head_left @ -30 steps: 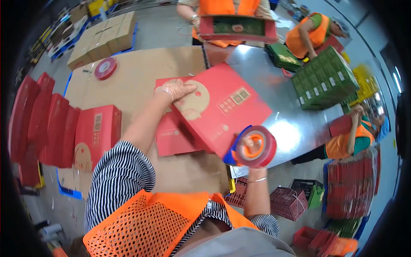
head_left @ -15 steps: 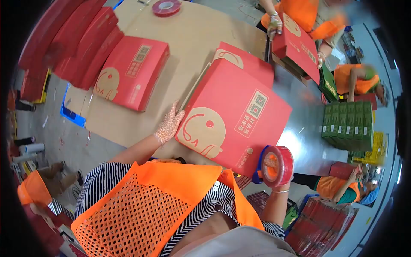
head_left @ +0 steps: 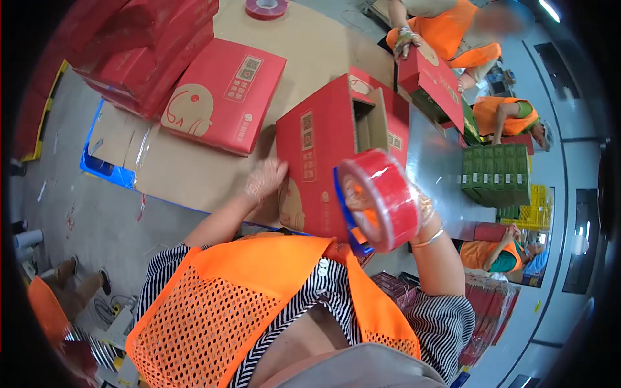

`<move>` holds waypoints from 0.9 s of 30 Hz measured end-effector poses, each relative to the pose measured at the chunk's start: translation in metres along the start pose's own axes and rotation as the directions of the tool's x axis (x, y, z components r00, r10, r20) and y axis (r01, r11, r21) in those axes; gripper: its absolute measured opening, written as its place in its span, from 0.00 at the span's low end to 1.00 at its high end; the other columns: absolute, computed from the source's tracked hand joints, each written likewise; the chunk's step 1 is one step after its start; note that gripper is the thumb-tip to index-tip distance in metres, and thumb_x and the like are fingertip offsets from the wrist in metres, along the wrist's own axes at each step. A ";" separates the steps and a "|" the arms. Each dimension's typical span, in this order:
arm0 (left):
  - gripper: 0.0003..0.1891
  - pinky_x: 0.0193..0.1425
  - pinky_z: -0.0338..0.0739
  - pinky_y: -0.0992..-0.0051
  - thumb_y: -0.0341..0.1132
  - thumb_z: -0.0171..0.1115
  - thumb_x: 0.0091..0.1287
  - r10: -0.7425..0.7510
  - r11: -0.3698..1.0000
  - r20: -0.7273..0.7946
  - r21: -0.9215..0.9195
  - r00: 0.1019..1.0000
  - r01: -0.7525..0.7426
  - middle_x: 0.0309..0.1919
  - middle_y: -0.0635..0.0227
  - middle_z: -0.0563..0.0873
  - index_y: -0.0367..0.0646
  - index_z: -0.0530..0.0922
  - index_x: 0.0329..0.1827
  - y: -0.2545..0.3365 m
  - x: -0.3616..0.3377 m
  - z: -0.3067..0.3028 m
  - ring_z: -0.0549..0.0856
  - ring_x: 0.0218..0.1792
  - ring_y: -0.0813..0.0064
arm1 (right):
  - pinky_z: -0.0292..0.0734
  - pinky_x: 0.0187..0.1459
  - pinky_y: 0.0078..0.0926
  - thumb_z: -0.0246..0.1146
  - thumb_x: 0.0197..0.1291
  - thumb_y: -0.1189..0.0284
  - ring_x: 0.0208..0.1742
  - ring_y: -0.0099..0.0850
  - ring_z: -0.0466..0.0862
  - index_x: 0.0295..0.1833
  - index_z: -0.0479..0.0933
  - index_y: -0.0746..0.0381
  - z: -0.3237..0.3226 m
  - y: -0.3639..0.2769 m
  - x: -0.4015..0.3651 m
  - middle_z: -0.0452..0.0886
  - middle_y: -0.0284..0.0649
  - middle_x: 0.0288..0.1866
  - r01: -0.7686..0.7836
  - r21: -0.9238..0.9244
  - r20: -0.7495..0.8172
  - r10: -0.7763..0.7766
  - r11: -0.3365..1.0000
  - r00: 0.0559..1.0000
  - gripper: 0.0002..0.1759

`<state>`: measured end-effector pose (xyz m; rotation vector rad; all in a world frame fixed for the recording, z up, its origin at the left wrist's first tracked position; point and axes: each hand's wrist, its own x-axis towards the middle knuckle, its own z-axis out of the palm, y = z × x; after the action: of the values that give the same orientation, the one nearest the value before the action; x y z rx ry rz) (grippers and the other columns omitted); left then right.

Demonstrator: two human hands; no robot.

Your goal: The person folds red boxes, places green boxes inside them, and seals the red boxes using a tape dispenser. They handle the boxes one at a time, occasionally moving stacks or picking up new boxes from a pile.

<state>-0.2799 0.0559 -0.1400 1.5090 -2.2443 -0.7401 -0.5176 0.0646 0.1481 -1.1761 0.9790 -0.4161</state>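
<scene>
A red cardboard box [head_left: 314,152] with a tan cartoon face stands tilted up in front of me, its side partly open and the brown inside showing. My left hand [head_left: 266,179], in a thin glove, grips the box's left edge with bent fingers. In my right hand [head_left: 424,205] is a tape dispenser [head_left: 387,202] with a wide roll of red tape, raised in front of the box's lower right part. It hides some of the box and most of my right fingers. Another red box [head_left: 388,116] lies behind the tilted one.
A closed red box [head_left: 226,94] lies to the left beside stacked red boxes [head_left: 152,58]. A tape roll [head_left: 266,8] rests at the cardboard-covered table's [head_left: 310,48] far side. Across from me a person [head_left: 446,29] handles a red box [head_left: 435,84]. Green boxes [head_left: 495,174] stand at right.
The box has turned and tipped up, so its open side now shows. My right hand has raised the tape dispenser up and left, in front of the box. My left hand stays at its edge.
</scene>
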 end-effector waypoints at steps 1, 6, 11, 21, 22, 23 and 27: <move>0.20 0.53 0.79 0.52 0.43 0.52 0.72 -0.169 0.918 -0.281 -0.394 0.945 0.047 0.46 0.46 0.85 0.33 0.76 0.54 0.017 0.019 -0.039 0.83 0.50 0.43 | 0.81 0.58 0.31 0.71 0.56 0.71 0.55 0.33 0.85 0.56 0.81 0.63 -0.011 0.003 0.021 0.86 0.41 0.52 -0.037 -0.336 0.187 0.105 0.941 0.977 0.22; 0.34 0.68 0.70 0.59 0.50 0.63 0.66 0.049 0.858 -0.676 -0.349 0.736 -0.378 0.62 0.46 0.78 0.34 0.69 0.68 0.054 0.108 -0.153 0.76 0.64 0.50 | 0.79 0.61 0.36 0.67 0.62 0.66 0.60 0.35 0.82 0.63 0.75 0.66 0.042 -0.007 -0.018 0.82 0.43 0.60 0.274 -0.825 0.018 -0.461 0.494 0.887 0.26; 0.26 0.60 0.74 0.67 0.46 0.70 0.56 -0.021 0.670 -0.253 -0.721 0.967 -0.174 0.45 0.57 0.84 0.40 0.77 0.52 0.055 0.126 -0.166 0.82 0.50 0.65 | 0.77 0.66 0.39 0.64 0.66 0.60 0.64 0.42 0.79 0.70 0.66 0.63 -0.067 0.089 -0.085 0.74 0.49 0.67 0.332 -0.074 -0.377 -0.335 0.940 0.864 0.32; 0.32 0.62 0.71 0.68 0.58 0.62 0.66 0.113 0.827 0.035 -0.557 0.993 -0.074 0.58 0.59 0.80 0.45 0.73 0.65 0.051 0.093 -0.182 0.77 0.59 0.68 | 0.77 0.66 0.39 0.65 0.65 0.61 0.64 0.39 0.79 0.69 0.67 0.63 0.010 0.045 -0.012 0.76 0.46 0.65 0.234 -0.559 -0.211 -0.409 0.796 0.888 0.31; 0.32 0.62 0.71 0.68 0.58 0.62 0.66 0.110 0.827 0.045 -0.558 0.993 -0.067 0.58 0.59 0.80 0.45 0.73 0.65 0.050 0.091 -0.180 0.77 0.59 0.68 | 0.77 0.65 0.39 0.66 0.65 0.61 0.64 0.39 0.79 0.69 0.68 0.63 0.011 0.044 -0.008 0.76 0.46 0.65 0.214 -0.553 -0.226 -0.392 0.805 0.892 0.31; 0.32 0.62 0.71 0.68 0.59 0.62 0.66 0.091 0.828 0.036 -0.557 0.995 -0.056 0.60 0.59 0.79 0.46 0.73 0.65 0.049 0.091 -0.178 0.77 0.60 0.67 | 0.77 0.65 0.39 0.66 0.65 0.61 0.64 0.39 0.79 0.69 0.68 0.63 0.012 0.042 -0.006 0.76 0.46 0.65 0.195 -0.552 -0.243 -0.380 0.811 0.893 0.31; 0.32 0.67 0.71 0.64 0.55 0.60 0.69 0.142 0.860 -0.072 -0.484 0.987 -0.159 0.64 0.56 0.77 0.55 0.67 0.74 0.046 0.098 -0.167 0.77 0.64 0.59 | 0.77 0.65 0.39 0.66 0.64 0.62 0.64 0.38 0.79 0.68 0.68 0.63 0.012 0.043 -0.016 0.77 0.45 0.64 0.157 -0.534 -0.334 -0.378 0.831 0.864 0.31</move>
<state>-0.2615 -0.0601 0.0206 1.0781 -1.9192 -1.1200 -0.5255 0.0990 0.1168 -1.7535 1.3533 -0.7055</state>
